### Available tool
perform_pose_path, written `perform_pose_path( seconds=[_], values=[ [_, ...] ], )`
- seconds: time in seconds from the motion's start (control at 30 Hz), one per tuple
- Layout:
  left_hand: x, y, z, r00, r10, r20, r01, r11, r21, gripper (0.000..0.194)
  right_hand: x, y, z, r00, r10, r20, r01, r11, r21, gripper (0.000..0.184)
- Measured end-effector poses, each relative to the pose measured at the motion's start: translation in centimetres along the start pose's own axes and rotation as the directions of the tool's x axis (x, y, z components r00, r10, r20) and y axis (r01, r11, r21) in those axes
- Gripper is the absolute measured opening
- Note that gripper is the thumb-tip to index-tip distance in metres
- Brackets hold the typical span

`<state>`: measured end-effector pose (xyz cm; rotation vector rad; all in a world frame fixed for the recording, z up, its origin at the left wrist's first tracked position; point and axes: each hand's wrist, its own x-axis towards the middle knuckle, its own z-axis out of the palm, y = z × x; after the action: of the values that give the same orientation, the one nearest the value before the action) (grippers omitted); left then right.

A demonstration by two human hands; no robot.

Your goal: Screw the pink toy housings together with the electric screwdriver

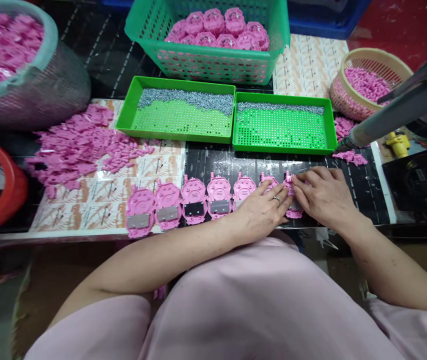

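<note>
A row of several pink plastic casings [194, 192] shaped like toy walkie-talkies lies along the table's near edge, most with a rectangular plate near the bottom. My left hand [260, 210], wearing a ring, is stretched flat over the casings toward the right end, its fingertips reaching the last one. On that rightmost pink casing [295, 210], my right hand [322, 195] has its fingers bent and pressed at the upper part. Whatever small piece may be under the fingertips is hidden.
Two green trays [176, 132] of small metal screws stand behind the row. A green basket [213, 62] holds pink assemblies. Loose pink parts [74, 145] are heaped at left, beside a large tub [59, 75]. A beige basket [352, 95] and a grey rod-shaped tool [397, 110] are at right.
</note>
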<state>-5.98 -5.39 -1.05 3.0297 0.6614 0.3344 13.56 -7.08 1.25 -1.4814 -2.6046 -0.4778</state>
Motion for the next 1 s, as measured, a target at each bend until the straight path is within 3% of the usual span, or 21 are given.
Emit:
perform_pose_path(
  seconds=[0.17, 0.3, 0.43, 0.53, 0.67, 0.73, 0.83, 1.0],
  values=[
    [0.0, -0.2, 0.0, 1.0, 0.013, -0.025, -0.014, 1.0, -0.024, 0.041, -0.2, -0.9, 0.2, 0.999, 0.03, 0.012, -0.03, 0.999, -0.029, 0.032],
    [0.2, -0.3, -0.1, 1.0, 0.007, -0.016, -0.007, 0.999, -0.031, 0.042, -0.3, -1.5, 0.6, 0.997, 0.08, -0.008, -0.079, 0.995, 0.058, 0.03],
    [0.2, -0.4, -0.2, 1.0, 0.009, 0.011, -0.009, 1.0, -0.011, 0.044, -0.7, 0.2, 0.6, 0.983, 0.174, -0.064, -0.163, 0.976, 0.145, 0.025],
    [0.0, -0.4, -0.4, 1.0, 0.015, 0.027, -0.014, 1.0, -0.02, 0.043, -2.1, 4.1, 0.9, 0.903, 0.405, -0.146, -0.37, 0.903, 0.218, 0.027],
    [-0.4, -0.7, -1.2, 0.999, 0.007, -0.045, -0.008, 1.0, -0.029, 0.04, -4.5, 10.4, 2.9, 0.749, 0.651, -0.122, -0.653, 0.757, 0.033, 0.034],
    [-0.6, -0.9, -1.8, 0.997, 0.002, -0.081, -0.004, 1.0, -0.021, 0.035, -5.2, 12.2, 4.2, 0.737, 0.668, -0.099, -0.67, 0.742, 0.019, 0.033],
    [-1.0, -1.4, -2.5, 0.991, 0.004, -0.136, -0.005, 1.0, -0.01, 0.029, -5.7, 12.7, 5.3, 0.742, 0.663, -0.099, -0.663, 0.747, 0.042, 0.028],
    [-2.0, -1.9, -2.4, 0.981, -0.02, -0.191, 0.009, 0.998, -0.054, 0.026, -6.0, 10.8, 3.8, 0.708, 0.691, -0.147, -0.685, 0.722, 0.098, 0.023]
  ],
)
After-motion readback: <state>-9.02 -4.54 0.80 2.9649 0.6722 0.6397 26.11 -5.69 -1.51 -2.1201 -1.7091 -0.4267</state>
